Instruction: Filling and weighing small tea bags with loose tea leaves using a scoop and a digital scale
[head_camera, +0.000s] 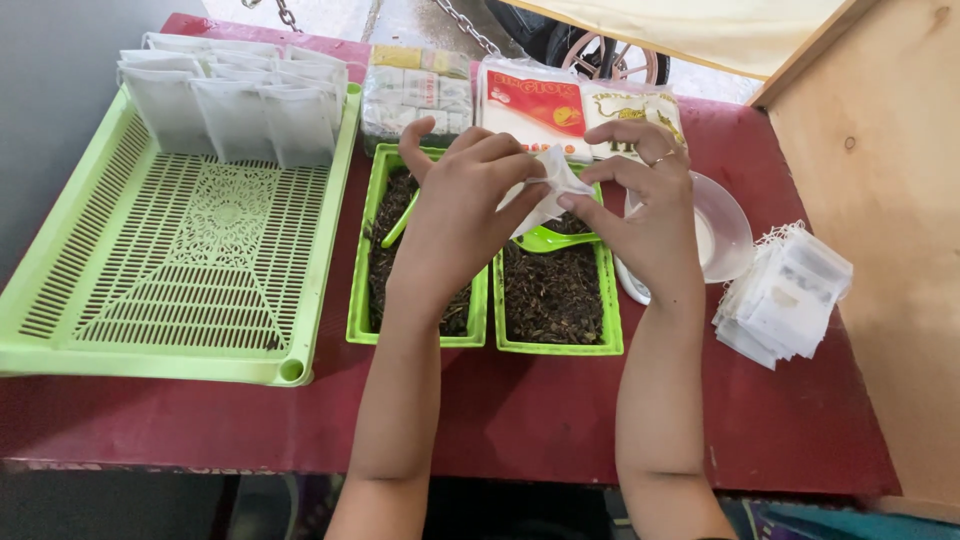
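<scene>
Both hands hold one small white fabric bag (548, 190) above two narrow green trays of dark loose tea. My left hand (462, 205) pinches the bag's left edge over the left tea tray (362, 290). My right hand (650, 205), with a ring on one finger, pinches the bag's right side over the right tea tray (556, 346). A green plastic spoon (552, 240) lies in the right tray just under the bag. Another green spoon handle (398, 222) pokes out of the left tray.
A large green slotted tray (180, 260) at left carries several filled white bags (235, 115) standing at its far end. A stack of empty white bags (785, 295) lies at right, beside a clear plastic bowl (725, 230). Packets (530, 100) line the red table's (520, 410) far edge.
</scene>
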